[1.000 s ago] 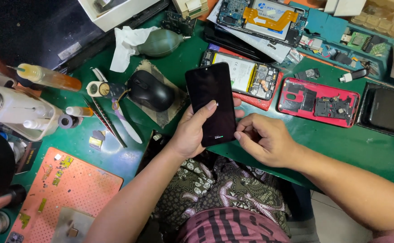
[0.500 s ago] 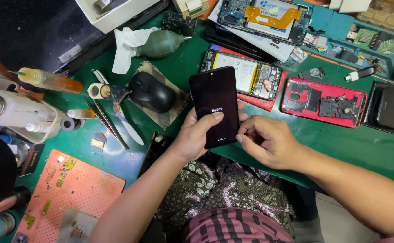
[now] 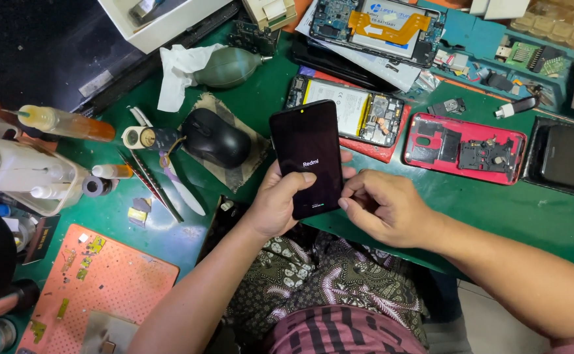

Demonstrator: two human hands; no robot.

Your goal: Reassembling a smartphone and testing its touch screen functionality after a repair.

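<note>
The phone (image 3: 306, 157) in my left hand (image 3: 280, 200) has just woken up: a second ago its screen was plain black, half a second ago a faint small mark showed low on the glass, and now a short white logo sits clearly near the middle of the dark screen. I judge that it is starting up, so it is taking power.

My left hand is closed around the phone's lower half, thumb lying across the glass just under the logo, fingers wrapped behind. The phone stands almost upright in my view, tilted a little, raised over the near edge of the green mat (image 3: 529, 216).

My right hand (image 3: 385, 206) touches the phone's lower right edge, fingers curled in a narrow pinch against its side. I cannot tell whether it presses a button there or only steadies the edge.

Just behind the phone lies an opened phone (image 3: 352, 108) with its battery showing. To its right is a red phone shell (image 3: 464, 147). To the left of my hands sits a black mouse (image 3: 216, 137) on a cloth pad, with tweezers (image 3: 149, 177) near it.
</note>
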